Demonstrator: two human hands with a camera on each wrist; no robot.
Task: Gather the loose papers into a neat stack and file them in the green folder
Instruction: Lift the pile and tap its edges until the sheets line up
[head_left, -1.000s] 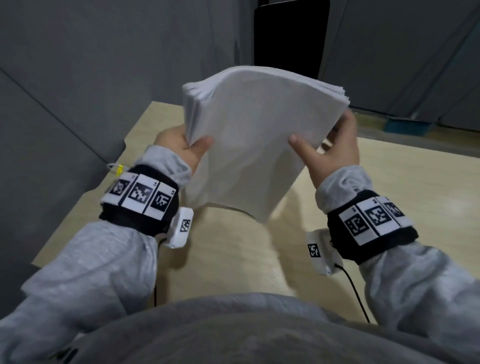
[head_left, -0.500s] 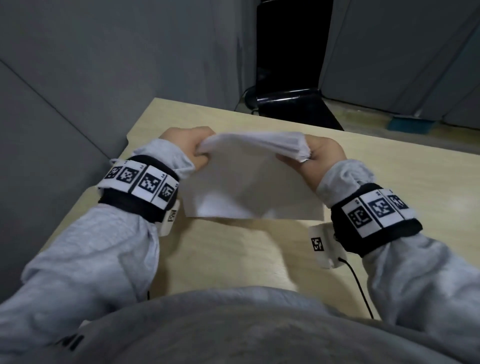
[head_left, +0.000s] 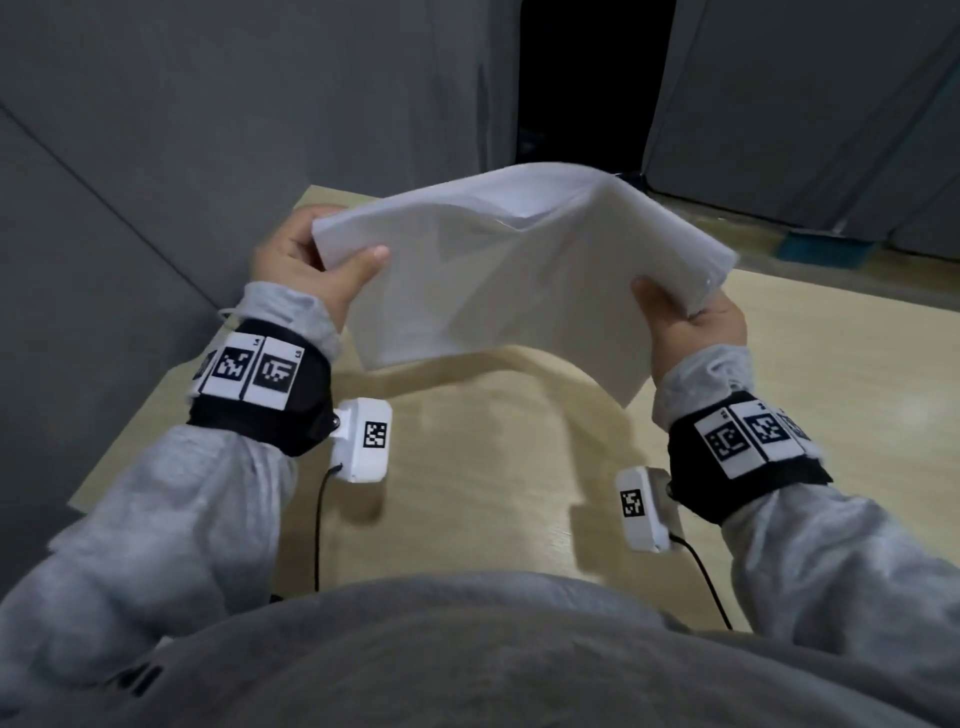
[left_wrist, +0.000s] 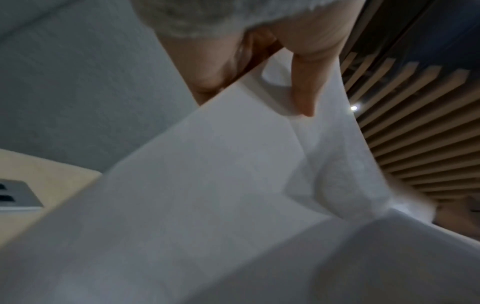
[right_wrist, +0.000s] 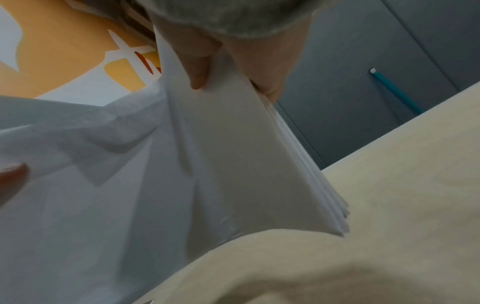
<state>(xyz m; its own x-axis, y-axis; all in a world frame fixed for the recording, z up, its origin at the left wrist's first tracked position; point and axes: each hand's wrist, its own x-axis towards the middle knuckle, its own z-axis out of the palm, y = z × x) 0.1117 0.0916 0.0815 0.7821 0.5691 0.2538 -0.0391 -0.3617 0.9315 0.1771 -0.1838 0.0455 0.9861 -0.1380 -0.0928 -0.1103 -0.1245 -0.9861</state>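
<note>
A stack of white papers (head_left: 519, 280) hangs in the air above the wooden table (head_left: 467, 493), bowed upward in the middle. My left hand (head_left: 317, 260) pinches its left edge, thumb on top. My right hand (head_left: 685, 322) grips its right edge, thumb on the near face. In the left wrist view a finger (left_wrist: 303, 90) lies along the papers (left_wrist: 207, 185). The right wrist view shows the fanned sheet edges (right_wrist: 311, 164) just above the table (right_wrist: 389, 185). No green folder is in view.
Grey partition walls (head_left: 156, 130) close in the table on the left and behind. A dark gap (head_left: 587, 78) opens beyond the far edge. A teal object (head_left: 821, 249) lies on the floor at right. A grey outlet panel (left_wrist: 15, 195) sits in the tabletop.
The stack was upright, then dropped to the table edge-down, and is now lifted again and arched upward. My hands have spread apart along its two side edges.
</note>
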